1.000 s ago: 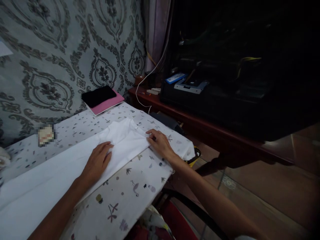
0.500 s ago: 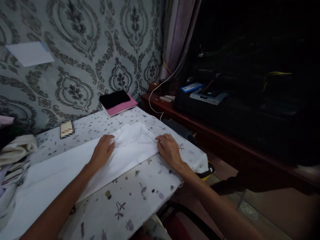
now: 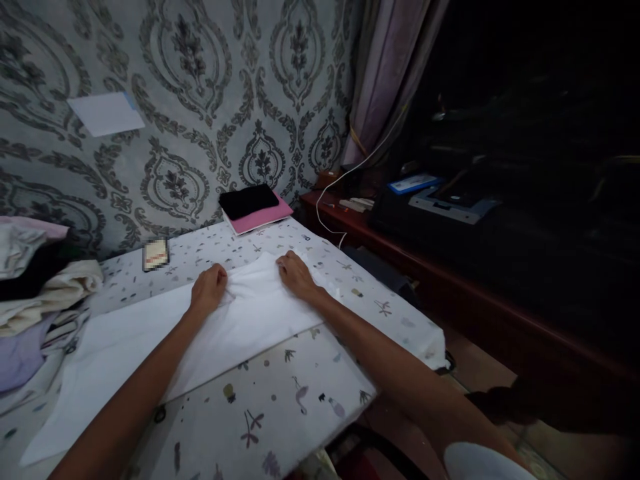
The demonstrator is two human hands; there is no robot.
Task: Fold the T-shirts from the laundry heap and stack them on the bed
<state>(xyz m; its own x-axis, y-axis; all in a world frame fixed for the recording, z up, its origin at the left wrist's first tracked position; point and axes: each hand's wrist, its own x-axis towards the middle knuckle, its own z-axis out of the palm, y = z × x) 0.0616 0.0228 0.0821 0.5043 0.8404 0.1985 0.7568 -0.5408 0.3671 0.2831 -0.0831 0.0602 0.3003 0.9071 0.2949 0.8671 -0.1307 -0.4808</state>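
A long white cloth garment [image 3: 250, 320] lies across the patterned table, wrinkled between my hands near its far edge. My left hand [image 3: 210, 288] is closed, its fingers pinching the white garment at the upper edge. Farther right, my right hand [image 3: 296, 273] also has its fingers curled together on the garment near its right end. The fabric looks drawn into creases between the two hands. Both fingertips are partly hidden in the cloth.
Piled clothes [image 3: 45, 293] lie at the left. A small pixelated item [image 3: 157, 255] and a pink folder [image 3: 260, 217] under a black item [image 3: 249, 201] sit toward the wall. A dark red cabinet [image 3: 430, 267] stands at the right, with a white cable.
My right hand has moved left and inward over the white garment, closer to my left hand. My left hand's fingers have closed more. The view has shifted left.
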